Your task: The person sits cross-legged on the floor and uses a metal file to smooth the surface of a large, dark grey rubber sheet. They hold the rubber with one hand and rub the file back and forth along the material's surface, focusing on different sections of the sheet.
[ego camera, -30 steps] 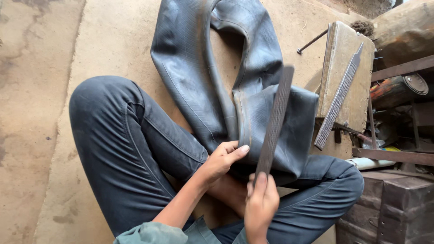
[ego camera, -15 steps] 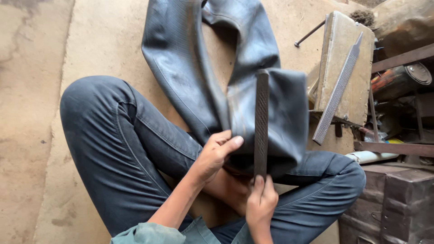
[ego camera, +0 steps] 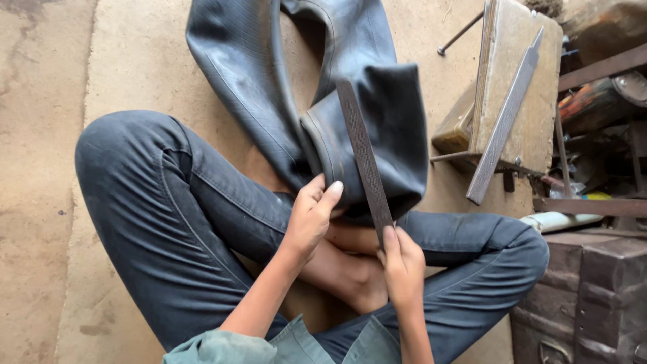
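The rubber inner tube runs off the top edge, so its far loop is out of sight. The lower end of the rasp is buried in the right hand, and the tube's folded edge is partly covered by the left hand. A bare foot shows only in part (both hands and the trouser legs hide the rest). The clutter at the right edge is cut off and too jumbled to tell apart.
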